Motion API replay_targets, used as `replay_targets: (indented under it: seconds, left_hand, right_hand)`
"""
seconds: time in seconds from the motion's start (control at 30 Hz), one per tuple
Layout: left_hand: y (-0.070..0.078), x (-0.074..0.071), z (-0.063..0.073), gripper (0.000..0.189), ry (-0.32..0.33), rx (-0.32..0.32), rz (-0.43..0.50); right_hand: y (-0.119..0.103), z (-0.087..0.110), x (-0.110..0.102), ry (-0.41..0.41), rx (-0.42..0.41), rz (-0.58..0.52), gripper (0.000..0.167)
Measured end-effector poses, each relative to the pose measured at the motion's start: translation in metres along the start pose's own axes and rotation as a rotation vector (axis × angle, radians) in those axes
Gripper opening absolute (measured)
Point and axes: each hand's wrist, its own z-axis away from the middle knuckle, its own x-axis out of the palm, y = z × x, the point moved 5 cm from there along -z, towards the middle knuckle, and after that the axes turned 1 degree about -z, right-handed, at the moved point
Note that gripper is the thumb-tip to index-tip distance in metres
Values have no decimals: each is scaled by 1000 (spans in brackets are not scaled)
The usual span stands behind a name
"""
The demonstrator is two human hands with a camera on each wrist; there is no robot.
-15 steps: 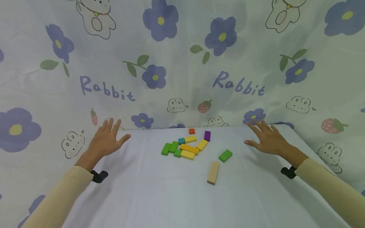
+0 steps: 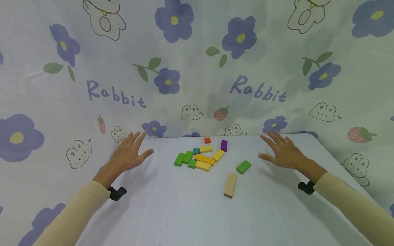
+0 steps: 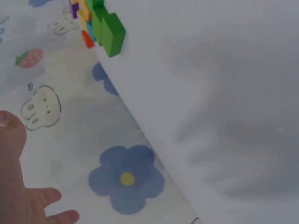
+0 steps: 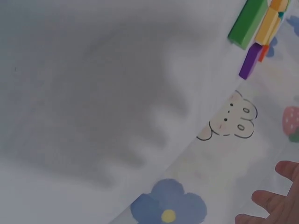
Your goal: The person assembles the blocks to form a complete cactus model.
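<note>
hovering, left hand (image 2: 127,152) and right hand (image 2: 284,150) (each grip spread wide) flank smooth, box-shaped blocks (image 2: 204,159).

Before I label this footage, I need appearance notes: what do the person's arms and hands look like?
Long beige sleeves reach both wrists. The left hand and right hand are ungloved. A small black device with a rounded end sticks out at each wrist.

Wears a plain beige left sleeve (image 2: 72,213) at lower left of the frame, matching right sleeve (image 2: 354,205) at lower right; carries a rounded black left wrist piece (image 2: 118,193) and black right wrist piece (image 2: 305,188).
</note>
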Motion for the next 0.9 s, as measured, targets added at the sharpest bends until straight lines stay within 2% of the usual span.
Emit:
replay_targets:
  seconds: [0.2,0.43,0.6,0.77,0.9]
  left_hand:
    - [12,7,-1,95,-11,25,19]
    - [25,11,-2,93,6,49,24]
    - [32,14,-2,94,-11,63,29]
    - [36,16,-2,95,-22,64,31]
    - [37,19,-3,93,-24,63,35]
  right_hand:
    - [-13,2,4,10,-22,-9,90]
    - [-31,3,6,36,-64,-18,91]
    - [-42,5,7,58,-84,-24,95]
    - [-56,9,9,78,-113,-103,98]
    - [-71,11,11,41,-110,-181,94]
